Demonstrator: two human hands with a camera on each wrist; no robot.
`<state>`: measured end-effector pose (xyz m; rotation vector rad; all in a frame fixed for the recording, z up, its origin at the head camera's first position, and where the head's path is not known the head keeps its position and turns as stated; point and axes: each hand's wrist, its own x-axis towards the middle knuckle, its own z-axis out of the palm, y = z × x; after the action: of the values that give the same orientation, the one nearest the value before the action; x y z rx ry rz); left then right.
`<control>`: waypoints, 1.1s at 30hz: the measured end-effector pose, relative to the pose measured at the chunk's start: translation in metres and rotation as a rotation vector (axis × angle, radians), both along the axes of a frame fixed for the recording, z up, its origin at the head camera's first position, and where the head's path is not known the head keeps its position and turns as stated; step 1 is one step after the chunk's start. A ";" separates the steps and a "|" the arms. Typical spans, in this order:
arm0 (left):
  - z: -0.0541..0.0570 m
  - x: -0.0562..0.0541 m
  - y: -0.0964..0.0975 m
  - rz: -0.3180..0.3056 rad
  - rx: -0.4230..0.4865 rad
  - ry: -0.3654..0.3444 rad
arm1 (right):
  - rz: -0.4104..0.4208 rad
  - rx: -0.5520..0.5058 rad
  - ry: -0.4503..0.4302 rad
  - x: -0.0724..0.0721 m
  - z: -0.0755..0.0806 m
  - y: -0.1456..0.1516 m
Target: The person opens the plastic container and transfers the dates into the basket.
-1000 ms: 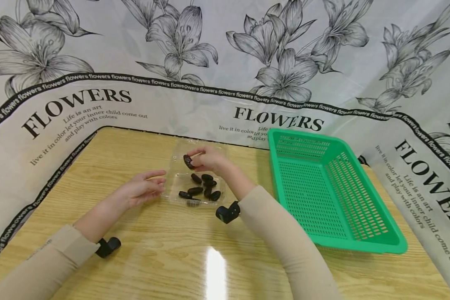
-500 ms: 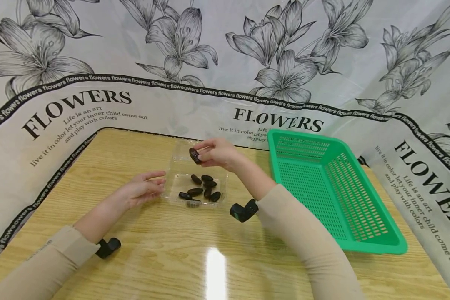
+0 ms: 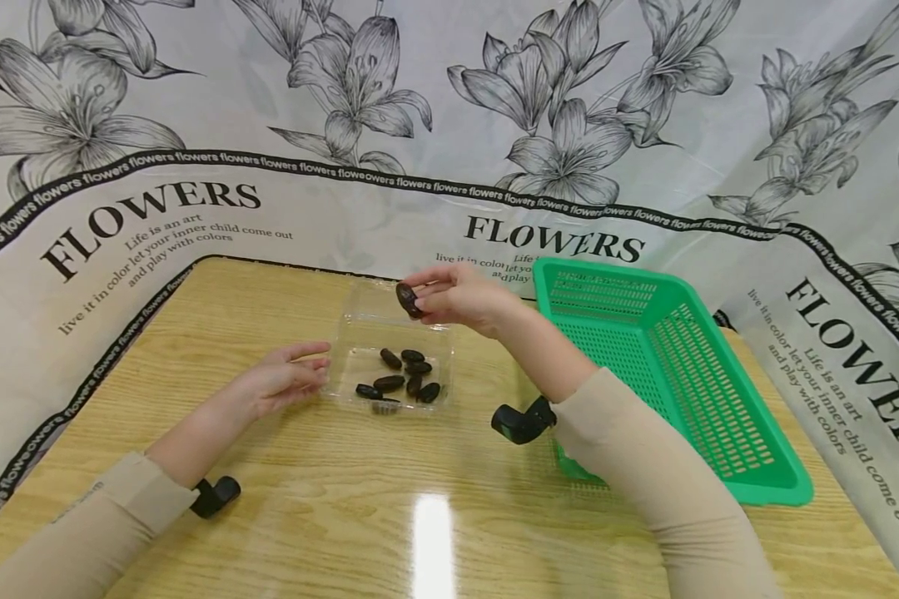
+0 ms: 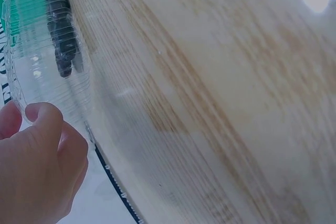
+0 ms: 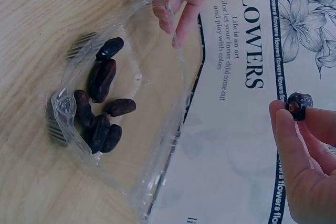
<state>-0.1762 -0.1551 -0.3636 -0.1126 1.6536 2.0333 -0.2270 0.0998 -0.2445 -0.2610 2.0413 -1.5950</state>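
My right hand [image 3: 468,301] pinches a dark, wrinkled date [image 3: 409,300] between thumb and fingertips, raised over the folded-back lid of a clear plastic clamshell box [image 3: 352,366]. The right wrist view shows one end of that date [image 5: 298,106] at the fingertips. Several more dates [image 3: 389,383] lie loose on the bottom of the box, mostly toward its near and right sides. On the left, my left hand [image 3: 288,378] holds the edge of the box; in the left wrist view its thumb and index finger [image 4: 47,116] meet at the corner of the plastic.
A green perforated plastic basket [image 3: 719,374] stands right of the box, partly behind the right forearm. The wooden table [image 3: 330,516] ends at a white curtain [image 3: 389,216] printed with flowers. Black wrist cameras [image 3: 520,420] stick out below both sleeves.
The right hand has lifted the date up and rightward, away from the other dates in the box. The left hand stays in place at the box edge.
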 end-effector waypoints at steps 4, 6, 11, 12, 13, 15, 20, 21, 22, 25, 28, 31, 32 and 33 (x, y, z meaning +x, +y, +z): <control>-0.001 0.000 0.001 -0.001 -0.002 0.002 | -0.014 -0.029 -0.004 0.003 0.008 0.010; -0.001 0.000 0.000 0.002 0.001 -0.003 | -0.017 -0.037 -0.005 0.004 0.011 0.015; -0.003 0.001 0.000 0.004 0.002 -0.006 | -0.045 -0.058 -0.003 0.004 0.016 0.030; -0.003 0.000 -0.001 0.003 0.002 -0.005 | -0.056 -0.064 -0.002 0.004 0.016 0.034; -0.003 0.000 -0.001 0.003 0.002 -0.003 | -0.065 -0.071 0.000 0.003 0.016 0.037; -0.002 0.000 -0.001 0.002 0.003 -0.001 | -0.083 -0.088 0.001 0.001 0.016 0.044; -0.002 0.000 -0.002 0.001 0.007 0.001 | -0.097 -0.117 0.008 -0.001 0.015 0.059; -0.002 0.000 -0.001 0.002 0.005 0.001 | -0.100 -0.121 0.006 -0.001 0.015 0.061; -0.002 0.000 -0.001 0.003 0.003 0.001 | -0.101 -0.119 0.005 -0.001 0.016 0.064; -0.002 0.000 -0.001 0.005 -0.001 0.001 | -0.114 -0.117 0.001 0.000 0.017 0.072; -0.003 0.000 -0.001 0.006 -0.006 0.001 | -0.125 -0.127 -0.001 0.000 0.018 0.081; -0.003 0.000 0.000 0.008 -0.002 -0.003 | -0.143 -0.158 -0.010 0.001 0.019 0.091; -0.004 0.000 0.000 0.008 -0.001 -0.003 | -0.146 -0.169 -0.012 0.001 0.020 0.094; -0.003 0.000 0.000 0.009 0.001 -0.004 | -0.150 -0.179 -0.016 0.001 0.020 0.097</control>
<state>-0.1766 -0.1552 -0.3671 -0.1234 1.6530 2.0387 -0.2257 0.1969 -0.2247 -0.1616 1.9477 -1.8687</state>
